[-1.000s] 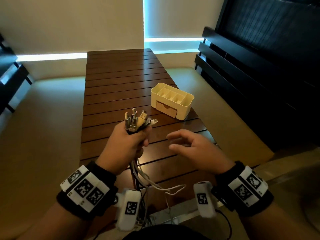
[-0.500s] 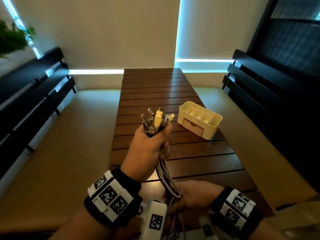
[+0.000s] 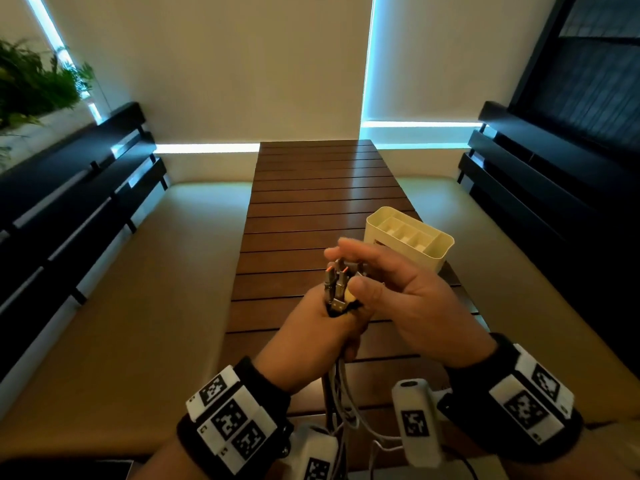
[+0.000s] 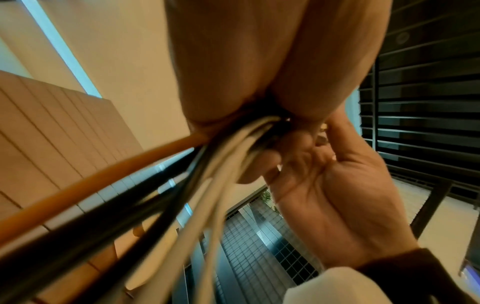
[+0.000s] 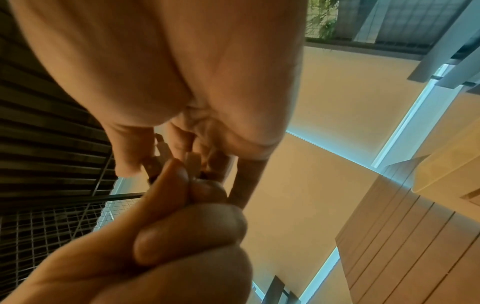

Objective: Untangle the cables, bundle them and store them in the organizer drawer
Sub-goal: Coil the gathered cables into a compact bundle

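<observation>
My left hand (image 3: pixel 311 327) grips a bundle of cables (image 3: pixel 341 386) upright over the near half of the table. Their plug ends (image 3: pixel 334 282) stick out above the fist. The loose lengths hang below it: orange (image 4: pixel 103 176), black and white cables (image 4: pixel 207 195). My right hand (image 3: pixel 367 268) curls over the plug ends, its thumb and fingers pinching them (image 5: pixel 192 160). The cream organizer (image 3: pixel 440 251) stands on the table just behind the right hand. Its top compartments are bare and its drawer front is mostly hidden by the hand.
The slatted wooden table (image 3: pixel 322 188) runs away from me to the wall. Beige bench cushions (image 3: pixel 138 289) lie on both sides of it, backed by dark slatted rails (image 3: pixel 69 188). A green plant (image 3: pixel 31 81) sits at the upper left.
My right hand came up from the hanging cables below the left fist and closed on the plug ends above it. The left hand kept its grip. The head view tilted up.
</observation>
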The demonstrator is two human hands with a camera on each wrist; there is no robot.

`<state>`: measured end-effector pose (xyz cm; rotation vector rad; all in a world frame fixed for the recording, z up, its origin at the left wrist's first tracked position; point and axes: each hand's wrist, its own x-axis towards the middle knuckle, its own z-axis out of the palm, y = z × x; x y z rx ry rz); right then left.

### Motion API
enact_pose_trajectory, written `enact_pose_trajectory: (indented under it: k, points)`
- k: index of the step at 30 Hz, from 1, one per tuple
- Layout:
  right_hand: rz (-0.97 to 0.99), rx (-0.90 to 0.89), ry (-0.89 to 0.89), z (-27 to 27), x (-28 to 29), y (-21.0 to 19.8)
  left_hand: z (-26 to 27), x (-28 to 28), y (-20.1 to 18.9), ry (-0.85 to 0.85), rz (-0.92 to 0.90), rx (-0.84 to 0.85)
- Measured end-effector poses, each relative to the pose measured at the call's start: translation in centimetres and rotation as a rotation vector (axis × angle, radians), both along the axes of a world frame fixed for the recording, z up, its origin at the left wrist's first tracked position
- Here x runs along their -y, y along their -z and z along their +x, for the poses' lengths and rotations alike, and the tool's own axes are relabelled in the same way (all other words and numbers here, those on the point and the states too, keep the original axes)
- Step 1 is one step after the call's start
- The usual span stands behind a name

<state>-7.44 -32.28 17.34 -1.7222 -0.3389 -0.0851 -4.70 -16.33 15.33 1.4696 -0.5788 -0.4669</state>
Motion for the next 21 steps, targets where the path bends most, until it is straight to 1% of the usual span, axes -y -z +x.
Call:
enact_pose_trajectory:
  k: [3, 6, 7, 10, 13, 16, 18, 21]
  points:
    - [-0.068, 0.014, -0.031, 0.2, 0.1, -0.1, -0.1, -0.1, 0.1, 0.004, -0.014, -0.040]
    - [-0.036, 0.032, -0.058, 0.2, 0.0, -0.1, -0.2, -0.2, 0.0, 0.015, -0.060, -0.072]
    - [-0.062, 0.052, -0.059, 0.3, -0.1, -0.2, -0.2, -0.1, -0.2, 0.026, -0.066, -0.078]
    - [-0.283, 0.152, -0.083, 0.6, -0.4, -0.4, -0.2, -0.1, -0.6, 0.044, -0.039, -0.081]
    - [-0.367, 0.114, -0.126, 0.8, -0.4, -0.8, -0.2, -0.1, -0.8, 0.012, -0.028, -0.070]
    - [-0.397, 0.095, -0.152, 1.1, -0.1, -1.4, -0.4, 0.1, -1.1, -0.003, -0.007, 0.005]
    - [-0.378, 0.097, -0.155, 1.3, -0.1, -1.6, -0.5, 0.3, -1.2, -0.001, -0.002, 0.045]
    - [-0.322, 0.145, -0.101, 1.5, -0.2, -1.3, 0.0, 0.5, -0.9, -0.023, -0.046, 0.006]
